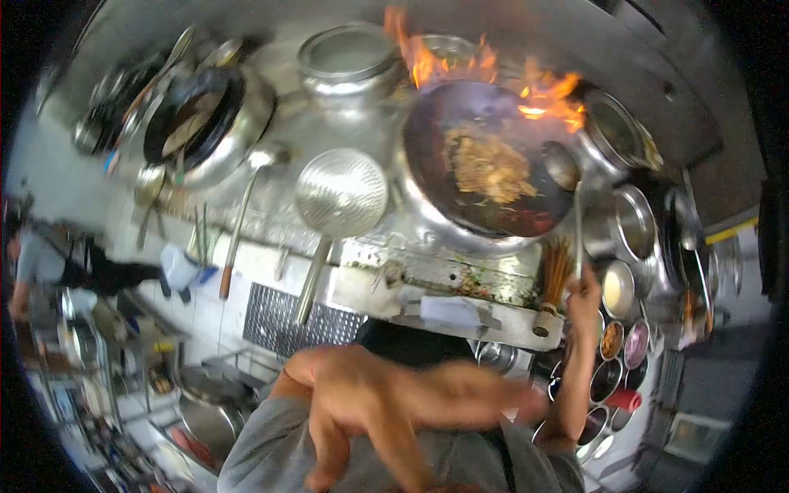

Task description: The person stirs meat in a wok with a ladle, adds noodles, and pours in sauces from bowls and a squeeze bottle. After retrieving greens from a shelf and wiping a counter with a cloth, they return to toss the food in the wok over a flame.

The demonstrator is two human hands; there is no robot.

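My right hand [584, 297] is wrapped round the handle of a ladle [563, 167], whose bowl rests over the right side of a dark wok [440, 185]. In the wok lies a heap of browned, shredded food [491, 168]. Flames [444, 62] rise along the wok's far rim. My left hand [378, 394] is raised close to the camera, slightly blurred, with its fingers spread and nothing in them. Below it in the view is my grey shirt. Between the wok and my right hand stands a bamboo wok brush [554, 283].
A perforated skimmer [341, 193] and another ladle [246, 214] lie left of the wok. Large metal pots [349, 62] line the back. Bowls of ingredients [635, 343] crowd the right side. At far left, a person [57, 259] is in the aisle.
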